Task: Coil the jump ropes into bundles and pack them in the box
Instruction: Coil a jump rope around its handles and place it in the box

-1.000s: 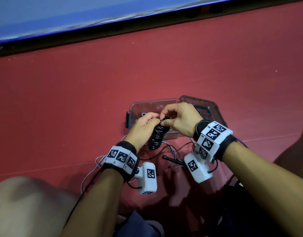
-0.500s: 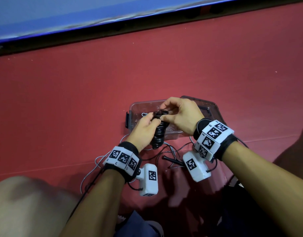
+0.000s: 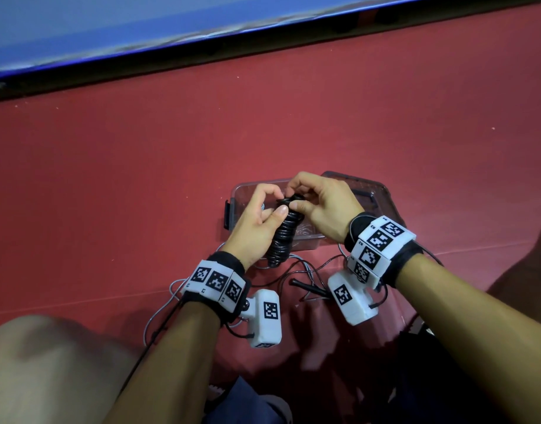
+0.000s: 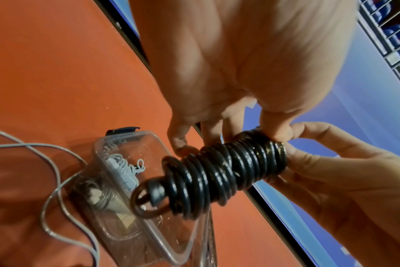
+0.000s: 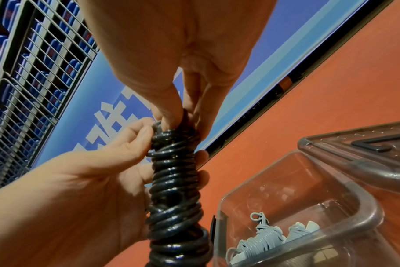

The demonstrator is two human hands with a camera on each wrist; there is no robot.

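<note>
Both hands, left hand [image 3: 257, 223] & right hand [image 3: 321, 206], grip black rope bundle [image 3: 283, 234] over clear box [image 3: 306, 243] w/ grey bundle [image 5: 260, 240] inside, lid [image 3: 367, 194] beside, loose cords [image 3: 303, 270] on red floor [image 3: 140, 179].

Showing no legible text, brand or number. Carrying only black-and-white square code markers on the wristbands [image 3: 215, 281] (tiny characters beside them, too small to read). Displaying large white characters on the blue banner [image 5: 117, 117], cropped, unreadable.

Head view looks down from above, hands at 6 o'clock. Wrist views look up close from below. All share black rope bundle [image 3: 284, 234] and box [image 3: 306, 242].
</note>
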